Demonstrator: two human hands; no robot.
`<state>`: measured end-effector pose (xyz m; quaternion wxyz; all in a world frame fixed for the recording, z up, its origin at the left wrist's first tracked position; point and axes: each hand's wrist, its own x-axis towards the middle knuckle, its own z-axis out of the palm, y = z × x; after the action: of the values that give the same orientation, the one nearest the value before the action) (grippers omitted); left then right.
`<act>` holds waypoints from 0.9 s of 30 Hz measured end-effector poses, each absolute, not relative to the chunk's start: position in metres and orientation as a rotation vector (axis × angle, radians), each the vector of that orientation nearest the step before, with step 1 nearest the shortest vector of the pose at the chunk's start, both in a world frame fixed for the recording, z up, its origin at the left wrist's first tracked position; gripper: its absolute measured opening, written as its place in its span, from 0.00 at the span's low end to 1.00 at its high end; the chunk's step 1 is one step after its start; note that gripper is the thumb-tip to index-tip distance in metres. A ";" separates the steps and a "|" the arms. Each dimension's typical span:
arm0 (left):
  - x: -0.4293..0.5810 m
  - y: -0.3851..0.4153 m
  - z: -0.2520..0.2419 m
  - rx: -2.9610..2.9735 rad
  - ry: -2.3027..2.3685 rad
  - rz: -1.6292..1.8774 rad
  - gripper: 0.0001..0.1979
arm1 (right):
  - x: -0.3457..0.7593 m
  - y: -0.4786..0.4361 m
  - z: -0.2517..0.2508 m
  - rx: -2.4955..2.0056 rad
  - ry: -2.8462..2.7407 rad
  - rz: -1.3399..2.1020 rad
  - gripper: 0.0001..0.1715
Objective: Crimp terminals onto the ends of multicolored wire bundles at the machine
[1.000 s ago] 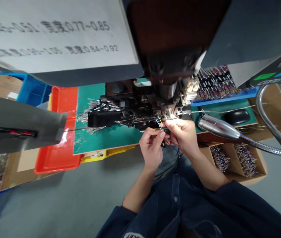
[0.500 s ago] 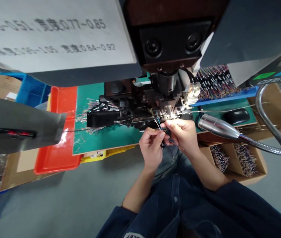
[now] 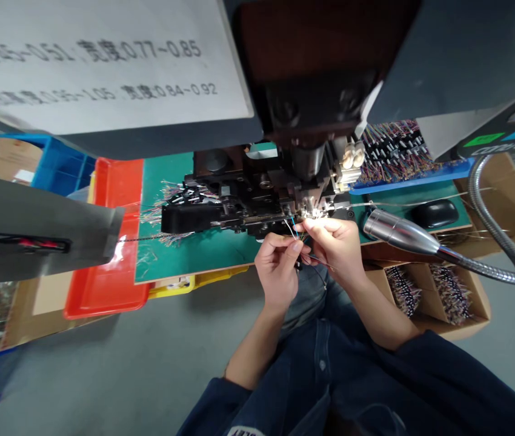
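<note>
Green worktop (image 3: pixel 212 254): lies beneath the crimping press (image 3: pixel 316 85), beside a red tray (image 3: pixel 107 290).
Grey floor (image 3: pixel 157 363): spreads below you.
Thin wires (image 3: pixel 294 229): your left hand (image 3: pixel 280 266) and right hand (image 3: pixel 339 245) pinch them near the press.

Left hand (image 3: pixel 280 266) and right hand (image 3: pixel 337 245), close together, pinch thin coloured wires (image 3: pixel 294 227) just before the lit machine tooling (image 3: pixel 308 203). Red tray (image 3: pixel 105 293) lies left; silver gooseneck lamp (image 3: pixel 400 231) stands right.
</note>
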<state>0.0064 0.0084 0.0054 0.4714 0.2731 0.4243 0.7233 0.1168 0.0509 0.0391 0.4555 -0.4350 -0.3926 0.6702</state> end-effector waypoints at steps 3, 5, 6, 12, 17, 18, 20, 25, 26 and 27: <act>0.006 0.008 0.003 0.702 1.029 1.729 0.14 | 0.118 0.051 0.044 -1.067 -1.038 1.633 0.21; 0.005 0.007 0.000 0.738 1.018 1.698 0.13 | 0.119 0.050 0.046 -1.058 -1.061 1.633 0.22; 0.005 0.007 -0.001 0.753 1.014 1.688 0.12 | 0.119 0.050 0.047 -1.057 -1.061 1.632 0.23; 0.005 0.005 -0.002 0.757 1.034 1.671 0.13 | 0.121 0.051 0.045 -1.058 -1.054 1.654 0.23; 0.007 0.008 0.003 0.702 1.037 1.725 0.15 | 0.120 0.052 0.040 -1.103 -1.015 1.649 0.23; 0.007 0.008 0.004 0.694 1.041 1.731 0.15 | 0.119 0.052 0.040 -1.113 -1.007 1.646 0.23; 0.008 0.008 0.004 0.682 1.059 1.732 0.16 | 0.118 0.052 0.039 -1.119 -0.989 1.645 0.24; 0.008 0.008 0.004 0.676 1.072 1.721 0.16 | 0.116 0.052 0.038 -1.082 -0.953 1.667 0.23; 0.008 0.008 0.004 0.674 1.074 1.729 0.16 | 0.116 0.052 0.038 -1.082 -0.953 1.666 0.23; 0.008 0.008 0.004 0.672 1.076 1.740 0.17 | 0.116 0.052 0.037 -1.085 -0.956 1.661 0.23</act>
<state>0.0077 0.0080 0.0036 0.4744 0.2746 0.4401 0.7112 0.1160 0.0515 0.0374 0.4526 -0.4394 -0.3870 0.6726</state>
